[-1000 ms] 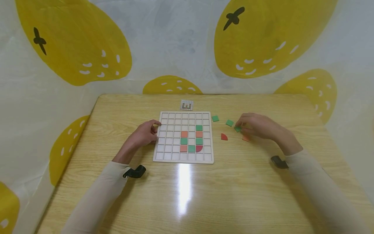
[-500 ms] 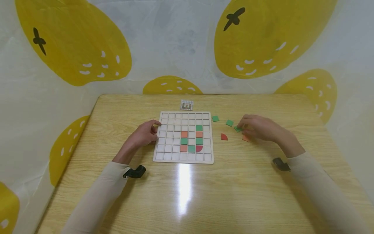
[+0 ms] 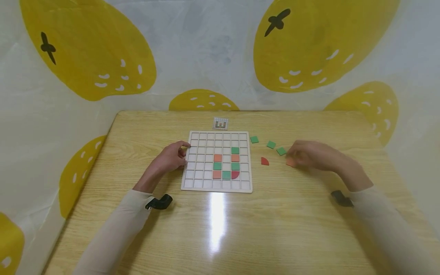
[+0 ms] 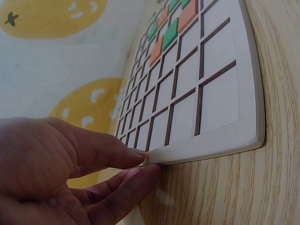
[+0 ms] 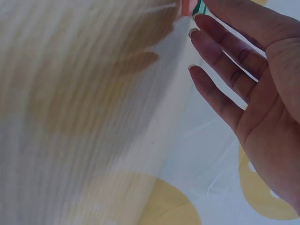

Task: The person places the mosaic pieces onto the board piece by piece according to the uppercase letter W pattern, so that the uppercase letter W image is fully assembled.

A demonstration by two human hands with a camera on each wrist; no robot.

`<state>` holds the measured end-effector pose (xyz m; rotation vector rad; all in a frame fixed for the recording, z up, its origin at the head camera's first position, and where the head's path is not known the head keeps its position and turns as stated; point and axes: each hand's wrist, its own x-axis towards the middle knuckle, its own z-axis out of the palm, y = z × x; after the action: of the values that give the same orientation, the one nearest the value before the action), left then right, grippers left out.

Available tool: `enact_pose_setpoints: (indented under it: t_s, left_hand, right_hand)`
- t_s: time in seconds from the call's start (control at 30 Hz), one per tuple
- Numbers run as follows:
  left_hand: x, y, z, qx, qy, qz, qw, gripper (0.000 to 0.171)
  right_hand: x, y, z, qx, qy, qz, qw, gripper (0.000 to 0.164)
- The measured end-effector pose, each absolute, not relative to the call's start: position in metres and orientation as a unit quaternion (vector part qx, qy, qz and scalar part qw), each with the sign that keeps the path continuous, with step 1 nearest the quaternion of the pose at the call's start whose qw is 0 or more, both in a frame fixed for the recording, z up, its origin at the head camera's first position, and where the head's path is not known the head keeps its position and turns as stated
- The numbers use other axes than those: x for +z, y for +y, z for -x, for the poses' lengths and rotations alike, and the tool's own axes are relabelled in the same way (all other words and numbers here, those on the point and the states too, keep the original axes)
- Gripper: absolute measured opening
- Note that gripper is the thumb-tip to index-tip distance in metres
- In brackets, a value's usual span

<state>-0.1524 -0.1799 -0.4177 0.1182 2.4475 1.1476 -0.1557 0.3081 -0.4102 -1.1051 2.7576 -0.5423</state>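
A white grid board [image 3: 197, 183] lies flat on the table, with several green, orange and red tiles set in its squares. My left hand [image 3: 170, 156] holds the board's left edge; in the left wrist view its thumb [image 4: 112, 151] lies at the rim and the other fingers at the side. To the right of the board, my right hand [image 3: 314, 156] hovers low with its fingertips at an orange square tile [image 3: 290, 162], partly hiding it. The right wrist view shows the fingers [image 5: 222, 58] fairly straight and spread, the orange tile [image 5: 187, 6] just past the fingertips.
Three loose green square tiles, the nearest being a green tile [image 3: 281, 151], and a red quarter-round tile [image 3: 264, 161] lie between board and right hand. A small pattern card [image 3: 220, 123] sits behind the board. Beyond the wooden table [image 3: 275, 229] hangs a lemon-patterned cloth [image 3: 206, 49].
My right hand has left the green tile, which stays on the table, and has shifted right and nearer to me, to the orange tile. The left hand keeps its place.
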Motion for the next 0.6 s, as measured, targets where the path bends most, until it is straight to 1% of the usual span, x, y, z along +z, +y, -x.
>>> enact_pose_setpoints:
  t_s: [0.47, 0.6]
  left_hand:
    - [-0.4167, -0.1775, 0.1518, 0.410, 0.885, -0.035, 0.220, 0.058]
    - [-0.4181, -0.1775, 0.1519, 0.404, 0.888, -0.035, 0.217, 0.058]
  right_hand:
    - [-0.4140, 0.3081, 0.1469, -0.133, 0.920, 0.365, 0.054, 0.018]
    - [-0.4168, 0.3043, 0.1474, -0.140, 0.915, 0.377, 0.036, 0.019]
